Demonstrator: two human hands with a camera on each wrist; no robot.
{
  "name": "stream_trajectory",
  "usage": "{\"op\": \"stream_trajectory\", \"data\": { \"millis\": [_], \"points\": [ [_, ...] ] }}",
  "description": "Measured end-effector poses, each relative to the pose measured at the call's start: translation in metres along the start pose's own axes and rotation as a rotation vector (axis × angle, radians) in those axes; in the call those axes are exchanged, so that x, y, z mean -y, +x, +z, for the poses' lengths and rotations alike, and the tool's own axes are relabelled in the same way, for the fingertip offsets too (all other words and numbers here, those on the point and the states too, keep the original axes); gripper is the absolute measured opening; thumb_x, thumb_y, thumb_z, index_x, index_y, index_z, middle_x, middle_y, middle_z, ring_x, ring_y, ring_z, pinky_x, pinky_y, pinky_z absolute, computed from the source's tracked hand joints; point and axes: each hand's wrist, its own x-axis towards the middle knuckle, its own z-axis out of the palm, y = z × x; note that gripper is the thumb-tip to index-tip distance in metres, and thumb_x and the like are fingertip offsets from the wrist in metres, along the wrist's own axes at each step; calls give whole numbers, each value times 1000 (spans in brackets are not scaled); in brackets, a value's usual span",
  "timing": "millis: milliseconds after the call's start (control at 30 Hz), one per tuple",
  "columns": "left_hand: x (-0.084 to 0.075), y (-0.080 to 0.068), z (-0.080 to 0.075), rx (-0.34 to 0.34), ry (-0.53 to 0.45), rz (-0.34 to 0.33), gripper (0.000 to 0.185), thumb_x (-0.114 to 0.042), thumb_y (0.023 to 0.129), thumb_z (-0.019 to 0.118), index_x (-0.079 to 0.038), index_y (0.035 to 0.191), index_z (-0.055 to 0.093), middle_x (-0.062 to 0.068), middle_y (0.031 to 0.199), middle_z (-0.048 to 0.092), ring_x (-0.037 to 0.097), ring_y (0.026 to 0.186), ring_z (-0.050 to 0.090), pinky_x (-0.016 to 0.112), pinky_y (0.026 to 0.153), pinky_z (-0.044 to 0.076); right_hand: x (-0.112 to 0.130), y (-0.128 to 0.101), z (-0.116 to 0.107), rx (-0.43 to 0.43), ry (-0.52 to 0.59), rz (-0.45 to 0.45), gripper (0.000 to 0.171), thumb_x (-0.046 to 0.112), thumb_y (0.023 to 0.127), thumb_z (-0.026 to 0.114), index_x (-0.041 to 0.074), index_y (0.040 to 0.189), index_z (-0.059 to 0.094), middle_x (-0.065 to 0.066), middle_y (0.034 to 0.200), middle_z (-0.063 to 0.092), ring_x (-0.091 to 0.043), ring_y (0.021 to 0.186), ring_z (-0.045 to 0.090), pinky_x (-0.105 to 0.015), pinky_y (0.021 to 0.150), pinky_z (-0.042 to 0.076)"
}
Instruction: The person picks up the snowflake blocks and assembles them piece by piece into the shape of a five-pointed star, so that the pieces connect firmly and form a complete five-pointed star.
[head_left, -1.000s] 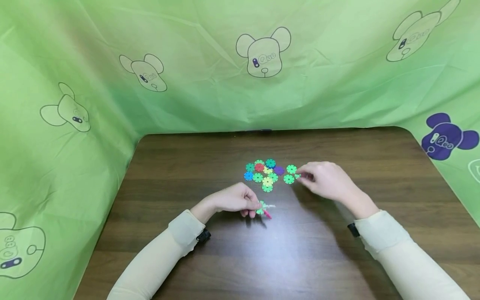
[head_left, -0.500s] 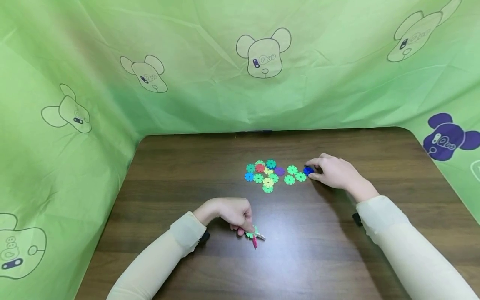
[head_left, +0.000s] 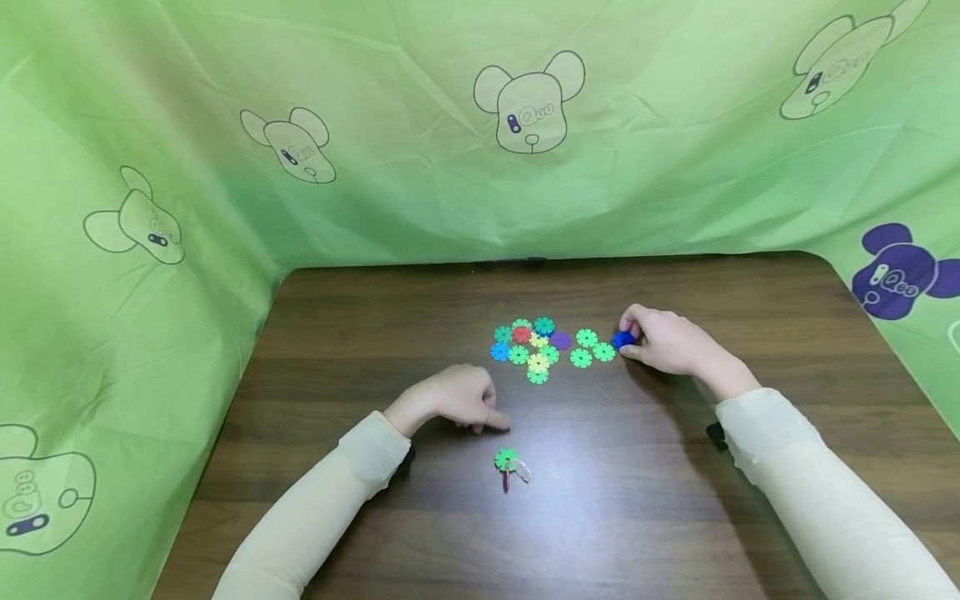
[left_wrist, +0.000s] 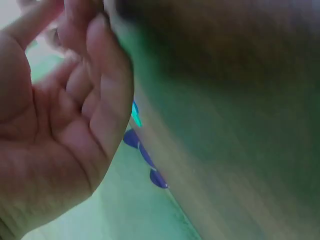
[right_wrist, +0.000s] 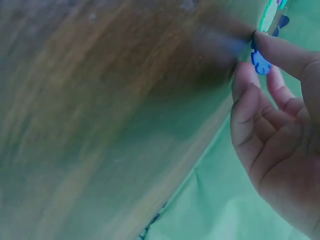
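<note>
In the head view my right hand [head_left: 667,340] pinches a dark blue notched disc [head_left: 622,339] between thumb and fingers, at the right end of the flat pieces. In the right wrist view the same blue disc [right_wrist: 261,62] shows between the fingertips. My left hand [head_left: 461,396] holds nothing; its index finger points right, the other fingers loosely bent. Nearer the front lies a joined piece: a green notched disc [head_left: 507,459] with a red disc [head_left: 506,479] and a clear disc [head_left: 523,471] slotted in on edge. The left wrist view shows the palm.
Several notched discs lie in a cluster behind the hands, among them a red disc [head_left: 521,334], a purple disc [head_left: 561,341] and a light blue disc [head_left: 500,352]. Green discs [head_left: 581,358] lie beside my right hand. A green printed cloth [head_left: 390,200] stands behind the wooden table [head_left: 637,500].
My left hand brought the joined piece toward the front, let go of it and moved back. My right hand left a green disc and took hold of the dark blue disc to its right.
</note>
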Motion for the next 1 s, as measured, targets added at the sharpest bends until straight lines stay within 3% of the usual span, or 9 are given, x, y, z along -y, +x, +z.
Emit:
{"op": "stream_trajectory", "data": {
  "millis": [167,300,400,567,767,1000],
  "points": [
    [11,19,-8,-310,86,-43,26,-44,84,69,-21,73,65,-10,64,59,9,59,54,27,55,44,-2,-4,0,-55,48,6,23,21,87,70,12,103,56,0,85,60,-14,70,56,-37,67,45],
    [15,30,-13,-453,118,-119,28,-43,84,70,-18,92,65,-8,75,62,11,66,56,29,58,46,2,-8,-3,-121,59,8,22,25,89,67,14,107,62,2,86,62,-12,72,57,-37,69,46],
    [16,36,-14,-487,144,-162,38,-46,84,69,-15,104,63,-4,87,64,14,74,59,31,61,49,7,-11,-6,-153,64,13,20,28,90,66,17,106,65,4,86,64,-12,75,58,-37,68,46],
    [13,42,-13,-472,196,-173,44,-48,85,67,-12,110,63,0,100,62,20,84,60,36,67,52,20,-15,-7,-168,65,4,16,29,89,67,20,102,69,7,80,62,-11,72,56,-35,63,44],
    [12,47,-11,-476,207,-174,36,-43,86,69,-13,106,64,0,97,58,20,80,59,36,66,52,31,-18,-5,-205,57,-36,13,27,87,70,19,97,70,9,76,59,-10,68,53,-32,60,43],
    [16,49,-14,-514,74,-166,31,-35,84,73,-15,103,59,-5,84,59,14,74,57,31,62,48,41,-22,-5,-246,57,-71,11,26,85,72,19,93,70,11,76,59,-8,67,53,-31,60,44]
  ]
}}
